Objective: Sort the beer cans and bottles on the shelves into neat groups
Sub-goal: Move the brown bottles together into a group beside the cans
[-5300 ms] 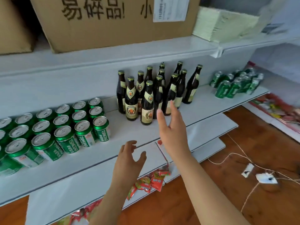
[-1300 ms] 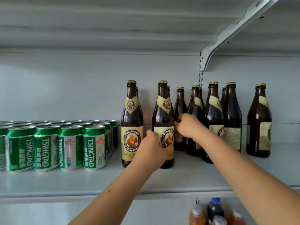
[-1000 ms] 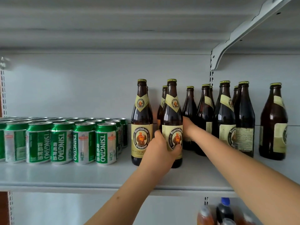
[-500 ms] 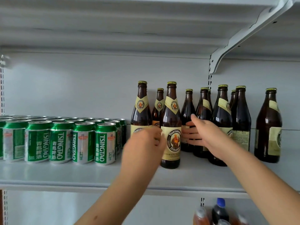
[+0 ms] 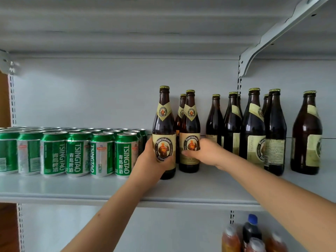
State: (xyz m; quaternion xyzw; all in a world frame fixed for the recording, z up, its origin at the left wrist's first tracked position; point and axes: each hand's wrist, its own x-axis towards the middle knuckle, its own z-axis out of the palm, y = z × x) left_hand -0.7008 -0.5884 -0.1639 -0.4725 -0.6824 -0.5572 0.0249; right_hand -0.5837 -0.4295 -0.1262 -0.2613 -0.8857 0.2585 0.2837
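white metal shelf (image 5: 209, 190), white back panel, bracket (image 5: 276, 35) top right | Tsingtao cans (image 5: 76, 153) upright, rows at left | left hand (image 5: 154, 160) grips Franziskaner bottle (image 5: 164, 124), upright, label forward | right hand (image 5: 205, 151) grips second bottle (image 5: 190, 128), upright | other brown bottles (image 5: 254, 128) standing at right

White metal back panel (image 5: 91, 97) behind the display. Underside of an upper shelf (image 5: 127, 24) overhead, carried at right by a white angled bracket (image 5: 269, 39) hooked into a slotted upright (image 5: 239, 82). Second slotted upright (image 5: 12, 99) at far left, brown wood strip (image 5: 3, 99) beside it. Low right, below: orange-filled drink bottles (image 5: 230, 240) around a dark bottle with blue cap (image 5: 252, 228), blurred.
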